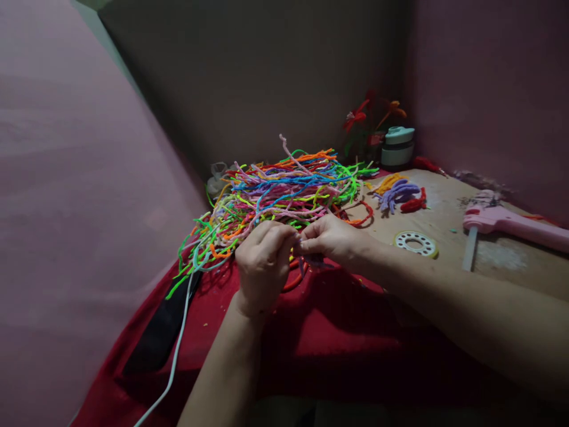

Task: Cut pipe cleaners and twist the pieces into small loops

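Note:
My left hand [263,261] and my right hand [331,240] meet fingertip to fingertip just in front of a big heap of multicoloured pipe cleaners [280,193]. Both pinch a small purple pipe cleaner piece [311,260] between them; most of it is hidden by my fingers. The hands hover over a red cloth [329,338] that covers the near part of the table.
A pink glue gun [511,222] lies at the right. A white ring-shaped disc [415,243] sits on the bare tabletop, with purple, orange and red cut pieces [398,193] behind it. Pipe-cleaner flowers [371,118] and a tape roll [398,147] stand in the corner. A white cable [175,350] runs down left.

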`<state>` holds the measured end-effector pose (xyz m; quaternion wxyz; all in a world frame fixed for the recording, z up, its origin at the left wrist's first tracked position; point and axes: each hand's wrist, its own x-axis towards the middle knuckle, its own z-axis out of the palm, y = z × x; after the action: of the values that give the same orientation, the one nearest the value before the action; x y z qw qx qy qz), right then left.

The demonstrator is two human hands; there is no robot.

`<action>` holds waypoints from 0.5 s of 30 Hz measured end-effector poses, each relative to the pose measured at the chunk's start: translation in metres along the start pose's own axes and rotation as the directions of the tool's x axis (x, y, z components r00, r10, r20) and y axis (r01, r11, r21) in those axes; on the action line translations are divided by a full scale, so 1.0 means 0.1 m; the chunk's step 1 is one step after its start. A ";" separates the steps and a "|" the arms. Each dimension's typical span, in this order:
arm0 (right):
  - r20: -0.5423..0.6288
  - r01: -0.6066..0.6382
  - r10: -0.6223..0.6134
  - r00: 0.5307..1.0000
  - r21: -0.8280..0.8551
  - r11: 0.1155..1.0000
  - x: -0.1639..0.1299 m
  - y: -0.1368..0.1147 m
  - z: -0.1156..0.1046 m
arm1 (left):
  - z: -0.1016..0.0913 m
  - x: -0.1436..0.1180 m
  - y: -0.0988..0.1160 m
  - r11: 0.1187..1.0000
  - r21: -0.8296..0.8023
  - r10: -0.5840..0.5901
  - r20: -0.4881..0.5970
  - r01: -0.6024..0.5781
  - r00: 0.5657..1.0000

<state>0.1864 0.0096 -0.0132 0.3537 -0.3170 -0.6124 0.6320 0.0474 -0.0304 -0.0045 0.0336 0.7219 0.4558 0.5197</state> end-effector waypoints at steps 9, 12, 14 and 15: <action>-0.123 0.066 -0.046 0.991 0.162 0.985 0.02 -0.01 -0.02 | -0.01 0.11 -0.02 0.824 -0.333 -0.415 0.198 0.459 0.888; -0.175 0.138 -0.111 0.978 0.153 0.979 0.03 0.00 -0.03 | -0.03 0.13 -0.02 0.735 -0.258 -0.464 0.484 0.627 0.742; -0.195 0.151 -0.138 0.971 0.056 0.987 0.03 0.00 -0.03 | -0.03 0.12 -0.04 0.752 -0.183 -0.456 0.549 0.633 0.700; -0.215 0.152 -0.155 0.964 -0.033 0.988 0.02 0.01 -0.03 | -0.02 0.10 -0.05 0.796 -0.146 -0.442 0.523 0.587 0.729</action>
<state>0.1875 0.0133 -0.0140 0.4638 -0.3385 -0.5978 0.5594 0.0430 -0.0214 0.0014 0.3952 0.6531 0.5331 0.3647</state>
